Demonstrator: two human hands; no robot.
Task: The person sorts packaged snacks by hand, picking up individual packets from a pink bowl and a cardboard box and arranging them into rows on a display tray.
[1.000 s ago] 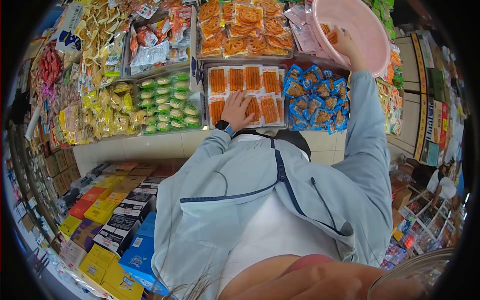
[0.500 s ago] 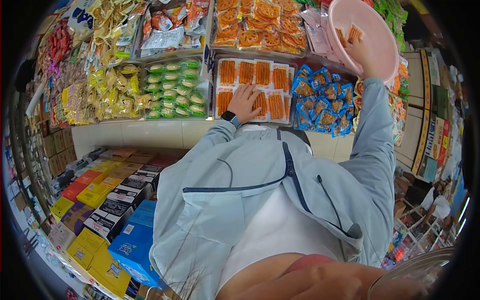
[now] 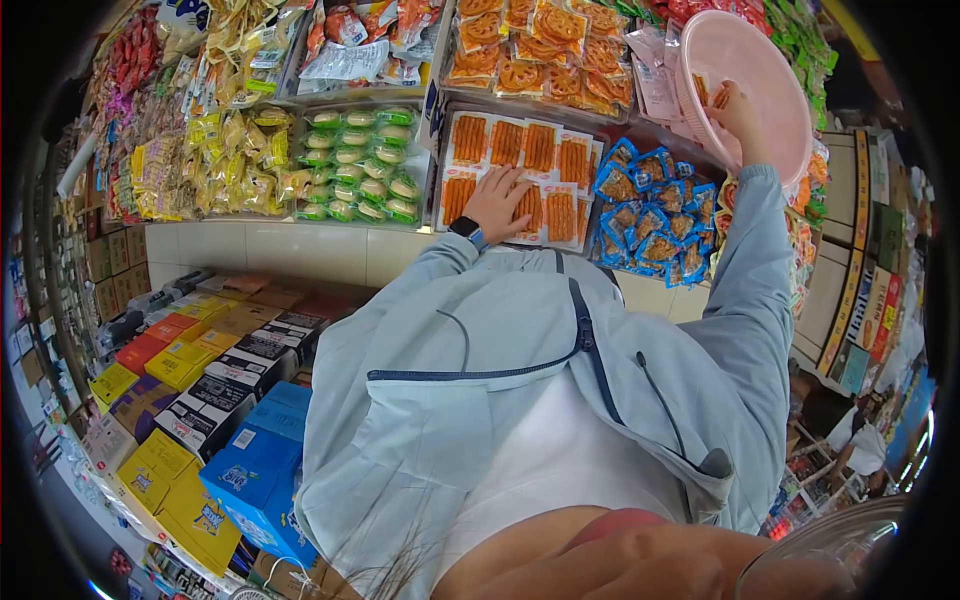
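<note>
My left hand (image 3: 494,206), with a watch at the wrist, lies with fingers spread on flat packets of orange-brown snack sticks (image 3: 539,147), set out in rows in a clear tray. Inside a pink plastic basin (image 3: 775,75), at the upper right, is my right hand (image 3: 738,118). Its fingers are closed on a packet of snack sticks (image 3: 721,97). Another such packet (image 3: 700,90) shows beside it against the basin's wall. Part of the held packet is hidden by the fingers.
Blue snack packets (image 3: 655,215) fill the tray to the right, and green-and-white packets (image 3: 360,165) the one to the left. Lotus-root slice packets (image 3: 540,50) lie behind. Stacked cartons, including a blue box (image 3: 258,470), stand at the lower left.
My right hand and the packet in it have shifted lower within the basin, nearer its left wall. My left hand stays on the packets. The whole view has shifted slightly.
</note>
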